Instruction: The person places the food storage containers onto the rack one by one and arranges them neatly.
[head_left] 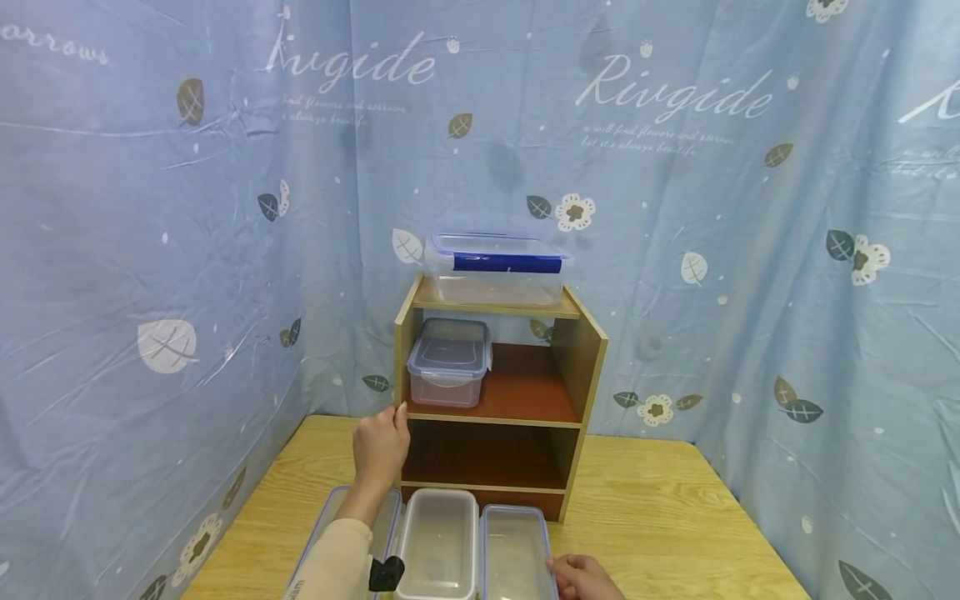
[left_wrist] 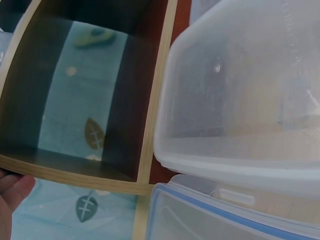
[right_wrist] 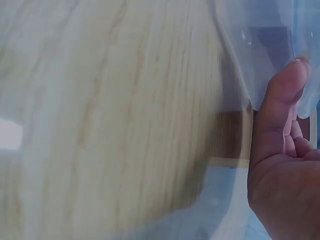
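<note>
Our left hand (head_left: 381, 446) grips the left edge of the shelf unit (head_left: 587, 367), far on the tabletop (head_left: 645, 500); our right hand (head_left: 587, 577) pinches a near blue-rimmed container (head_left: 516, 550), right of the white-rimmed box (head_left: 438, 546).

Bottom edge crops the right hand (head_left: 583, 577) (head view).

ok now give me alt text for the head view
A person's left hand grips the left edge of a wooden shelf unit while the right hand pinches the rightmost plastic container of three in front. A lidded box sits inside the unit and a blue-clipped box rests on top.
</note>
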